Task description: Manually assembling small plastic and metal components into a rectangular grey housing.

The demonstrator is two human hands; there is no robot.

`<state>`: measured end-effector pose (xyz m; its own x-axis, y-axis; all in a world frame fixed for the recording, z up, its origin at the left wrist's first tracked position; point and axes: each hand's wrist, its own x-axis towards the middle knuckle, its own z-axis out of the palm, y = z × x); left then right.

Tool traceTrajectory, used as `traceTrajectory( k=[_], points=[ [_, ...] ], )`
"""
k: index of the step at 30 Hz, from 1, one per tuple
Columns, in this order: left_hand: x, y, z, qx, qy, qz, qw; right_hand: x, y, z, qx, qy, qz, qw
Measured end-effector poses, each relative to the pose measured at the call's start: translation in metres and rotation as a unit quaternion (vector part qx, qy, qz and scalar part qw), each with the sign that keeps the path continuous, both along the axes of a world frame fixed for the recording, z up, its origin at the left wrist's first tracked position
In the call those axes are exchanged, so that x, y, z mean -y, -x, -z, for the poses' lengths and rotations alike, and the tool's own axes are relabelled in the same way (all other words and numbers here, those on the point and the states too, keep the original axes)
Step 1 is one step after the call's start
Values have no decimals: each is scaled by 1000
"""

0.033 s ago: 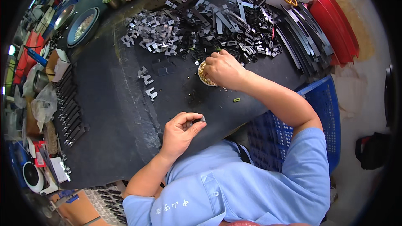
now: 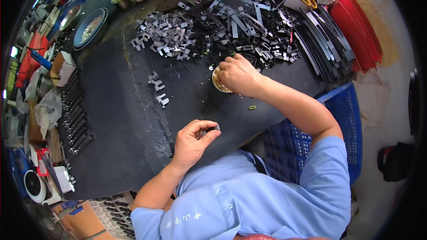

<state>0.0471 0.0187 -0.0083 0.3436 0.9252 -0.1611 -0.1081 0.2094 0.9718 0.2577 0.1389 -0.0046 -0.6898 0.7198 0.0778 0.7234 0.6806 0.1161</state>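
Observation:
My left hand (image 2: 191, 143) is near the front edge of the dark table, pinching a small grey metal piece (image 2: 214, 128) between thumb and fingers. Most of that piece is covered by the fingers. Farther off and to the right, my right hand (image 2: 239, 75) reaches over a small white bowl (image 2: 216, 87) of tiny brass-coloured parts. Its fingers are drawn together at the bowl, and whatever is between them is hidden. A small green oval ring (image 2: 252, 107) lies on the table below my right wrist. Several loose metal clips (image 2: 162, 101) lie left of the bowl.
Heaped metal clips (image 2: 167, 33) and dark brackets (image 2: 249, 22) cover the far side. Long dark strips (image 2: 324, 40) and red trays (image 2: 358, 31) stand right. A row of dark parts (image 2: 75, 115) lines the left. A blue crate (image 2: 344, 111) sits beside my right arm.

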Motion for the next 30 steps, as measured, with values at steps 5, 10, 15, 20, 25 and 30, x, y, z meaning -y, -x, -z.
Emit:
traceTrajectory(
  k=[5,10,15,20,25,30],
  points=[
    [1,2,1,-34,-27,8,999,1,15,-16,83,15,-3,996],
    [1,5,-2,17,64,13,998,-2,-2,-2,-29,5,13,999],
    [-3,1,3,88,105,-6,991,5,-14,-9,-193,37,50,979],
    [-8,-4,2,220,181,-54,957,42,8,-42,-308,124,-35,943],
    [-6,-8,6,252,199,-62,945,64,27,-49,-272,113,-78,953],
    [-2,-12,7,227,167,-83,956,66,31,-51,-193,45,-109,974]
  ],
)
